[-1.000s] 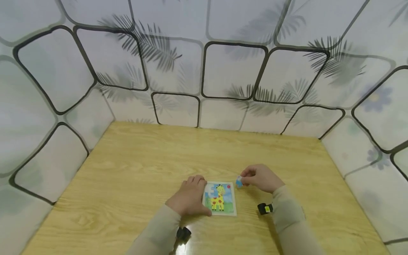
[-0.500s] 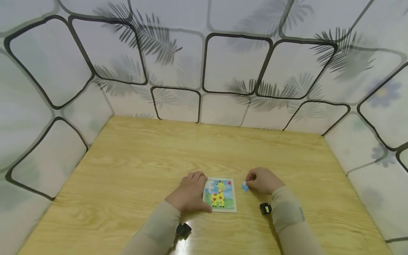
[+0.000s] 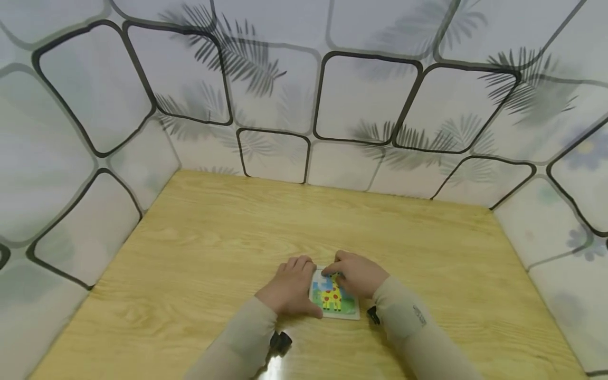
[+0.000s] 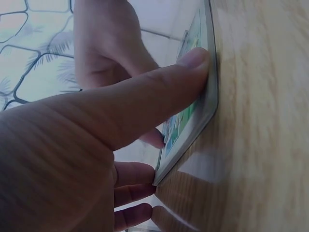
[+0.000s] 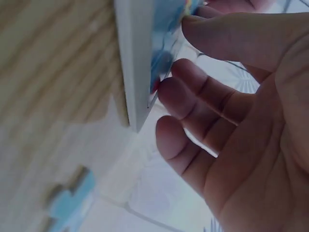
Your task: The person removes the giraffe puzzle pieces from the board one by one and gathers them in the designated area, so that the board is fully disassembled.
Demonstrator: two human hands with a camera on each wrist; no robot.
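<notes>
A small giraffe jigsaw puzzle (image 3: 349, 307) in a pale frame lies on the table, with a white gap in the upper left of its picture. My left hand (image 3: 291, 287) holds the frame along its left side, thumb on the near edge and fingers at the far corner. My right hand (image 3: 360, 275) reaches over the puzzle's upper part, its index fingertip at the upper left of the picture. In the right wrist view, its other fingers are loosely bent by the frame. A loose blue puzzle piece (image 5: 72, 203) lies on the table to the right, hidden in the head view.
The wooden table (image 3: 228, 227) meets patterned fabric walls (image 3: 273, 95) at the back and both sides. Small black wrist cameras (image 3: 281, 343) hang below both sleeves.
My right hand has let go of the blue piece to the right of the puzzle and moved left over the picture. My left hand keeps its hold. The head view has shifted slightly.
</notes>
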